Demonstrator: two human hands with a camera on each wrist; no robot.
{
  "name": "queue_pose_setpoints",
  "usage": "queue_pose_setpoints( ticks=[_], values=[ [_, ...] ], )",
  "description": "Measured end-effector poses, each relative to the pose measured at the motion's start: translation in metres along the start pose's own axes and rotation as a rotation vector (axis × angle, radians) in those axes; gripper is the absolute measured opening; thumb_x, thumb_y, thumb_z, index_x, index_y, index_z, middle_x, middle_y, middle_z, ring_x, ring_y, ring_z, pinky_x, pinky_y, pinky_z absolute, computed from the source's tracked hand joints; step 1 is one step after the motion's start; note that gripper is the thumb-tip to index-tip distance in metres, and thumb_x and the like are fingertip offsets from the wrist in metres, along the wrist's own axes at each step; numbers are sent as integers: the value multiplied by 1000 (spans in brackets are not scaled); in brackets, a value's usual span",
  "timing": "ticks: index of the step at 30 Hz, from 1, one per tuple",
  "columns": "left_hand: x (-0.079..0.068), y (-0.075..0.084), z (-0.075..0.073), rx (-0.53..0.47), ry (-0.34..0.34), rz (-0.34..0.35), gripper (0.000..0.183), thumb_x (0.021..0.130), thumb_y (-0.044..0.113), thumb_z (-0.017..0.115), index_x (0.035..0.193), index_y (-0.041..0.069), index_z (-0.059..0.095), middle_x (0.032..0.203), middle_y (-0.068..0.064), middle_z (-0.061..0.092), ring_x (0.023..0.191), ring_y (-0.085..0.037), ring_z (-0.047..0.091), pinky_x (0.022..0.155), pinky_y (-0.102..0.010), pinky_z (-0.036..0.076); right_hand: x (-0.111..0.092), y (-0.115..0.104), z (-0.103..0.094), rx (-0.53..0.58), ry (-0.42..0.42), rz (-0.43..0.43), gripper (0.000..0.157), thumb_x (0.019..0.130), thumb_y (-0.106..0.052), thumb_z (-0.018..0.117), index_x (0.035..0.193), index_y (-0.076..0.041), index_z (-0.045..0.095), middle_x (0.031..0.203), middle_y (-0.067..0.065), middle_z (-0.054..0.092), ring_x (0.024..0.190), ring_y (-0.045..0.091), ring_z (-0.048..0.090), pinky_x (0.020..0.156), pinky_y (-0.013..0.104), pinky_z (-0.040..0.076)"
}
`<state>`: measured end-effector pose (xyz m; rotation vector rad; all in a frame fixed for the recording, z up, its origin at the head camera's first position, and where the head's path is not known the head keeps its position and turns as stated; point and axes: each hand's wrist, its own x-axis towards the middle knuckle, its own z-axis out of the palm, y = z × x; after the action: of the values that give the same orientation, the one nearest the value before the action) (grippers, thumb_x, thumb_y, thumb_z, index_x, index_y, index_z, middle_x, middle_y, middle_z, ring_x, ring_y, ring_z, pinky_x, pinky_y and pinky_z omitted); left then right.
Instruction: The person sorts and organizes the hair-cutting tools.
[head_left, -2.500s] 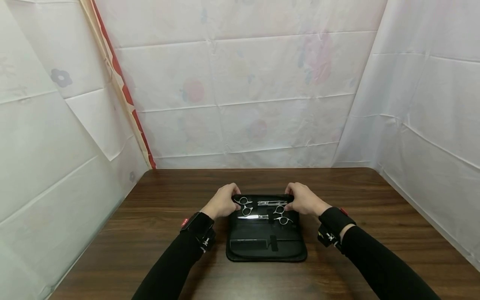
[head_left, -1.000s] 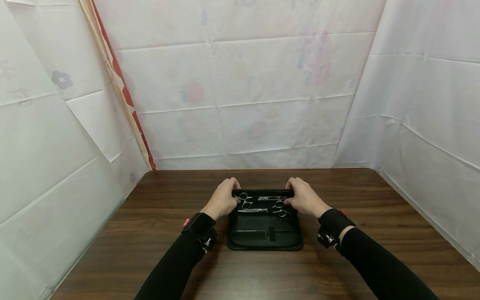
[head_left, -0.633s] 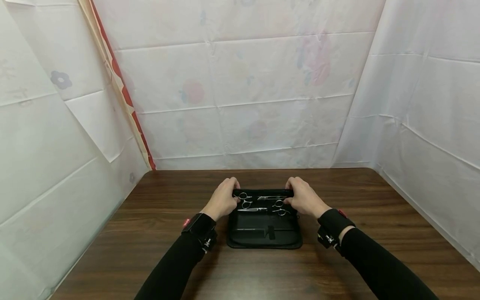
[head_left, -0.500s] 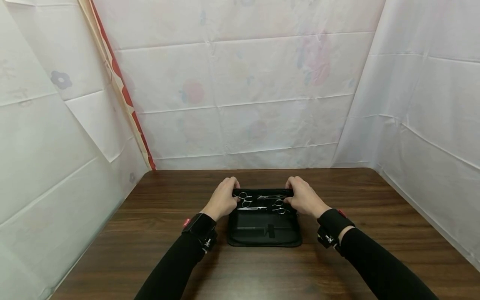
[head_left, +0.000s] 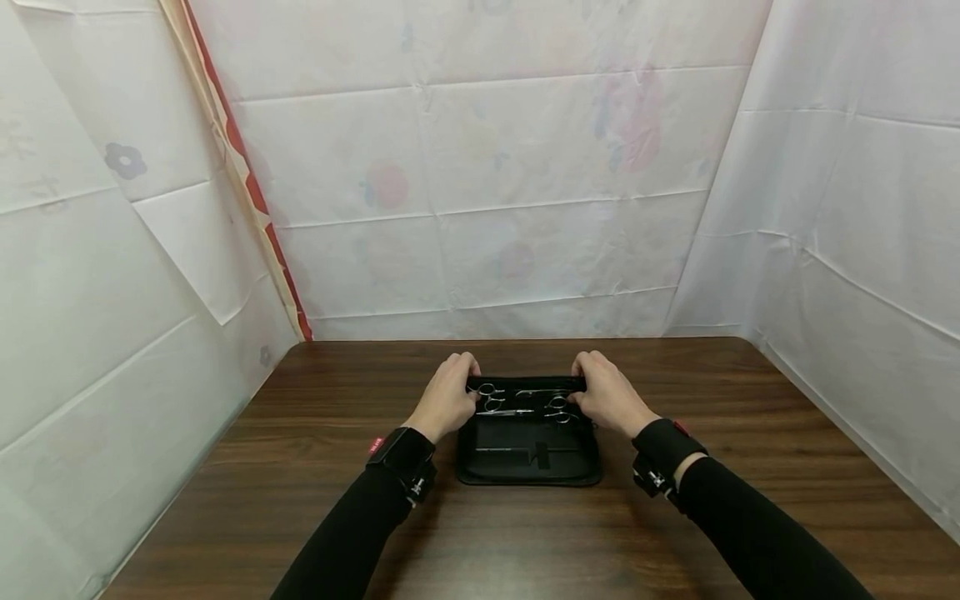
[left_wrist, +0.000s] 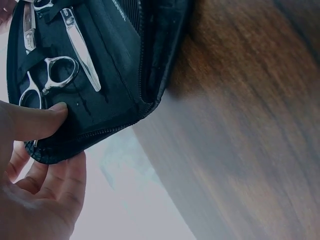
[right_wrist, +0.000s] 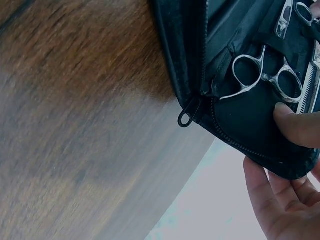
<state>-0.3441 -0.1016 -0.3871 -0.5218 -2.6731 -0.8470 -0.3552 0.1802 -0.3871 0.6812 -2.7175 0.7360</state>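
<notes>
A black zip case (head_left: 498,467) lies unfolded on the table, its far half tilted up. My left hand (head_left: 445,398) grips the far left corner, thumb on the inside and fingers behind. The far right corner is gripped likewise by my right hand (head_left: 611,393). Straps hold two pairs of scissors inside the raised half: plain hair scissors (left_wrist: 82,52) with finger rings towards the right, and thinning scissors (right_wrist: 309,82) with a toothed blade and rings towards the left. A dark comb (left_wrist: 131,12) sits in the near half, mostly tucked in. The zip pull (right_wrist: 186,117) hangs at the right side.
The case rests on a brown wood-grain table (head_left: 360,383). White patterned sheeting (head_left: 487,208) hangs behind the table and along both sides, with a red-and-cream edge strip (head_left: 240,158) at the left.
Both hands have moved slightly away from me, raising the case's far half to a steeper tilt. The case's near edge has slid away from me too. The grips stay the same.
</notes>
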Motion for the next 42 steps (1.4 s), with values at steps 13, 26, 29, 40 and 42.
queue_pose_setpoints(
  ticks=[13,26,29,40,42],
  values=[
    [-3,-3,-5,-2,-197,-9,26,92,4,71,116,4,63,113,-11,58,102,-28,57,90,-45,49,-2,1,-8,45,-147,0,24,91,-8,77,105,-8,57,102,8,53,86,23,51,73,39,44],
    [-8,0,-12,-158,-329,-88,45,103,49,57,124,10,66,115,-7,66,107,-25,62,94,-47,50,0,7,-27,249,-301,23,23,106,-24,57,113,-5,69,102,5,65,88,20,60,79,40,49],
    [-8,0,-11,-155,-348,-73,41,103,49,57,117,13,69,105,-2,66,98,-19,62,90,-44,51,0,7,-29,251,-319,23,19,105,-22,58,110,-7,70,100,3,65,86,18,58,79,39,48],
    [-12,2,-10,-119,-427,-72,50,99,53,60,125,11,68,129,-9,64,117,-27,62,99,-48,49,-3,10,-32,299,-449,12,22,101,-27,65,111,-8,70,101,2,67,90,22,63,78,38,52],
    [-13,2,-10,-122,-437,-71,50,99,52,62,125,11,68,130,-9,64,118,-27,61,99,-48,49,-4,10,-33,291,-466,-4,23,101,-27,66,112,-8,70,102,1,67,90,20,63,79,38,53]
  ],
)
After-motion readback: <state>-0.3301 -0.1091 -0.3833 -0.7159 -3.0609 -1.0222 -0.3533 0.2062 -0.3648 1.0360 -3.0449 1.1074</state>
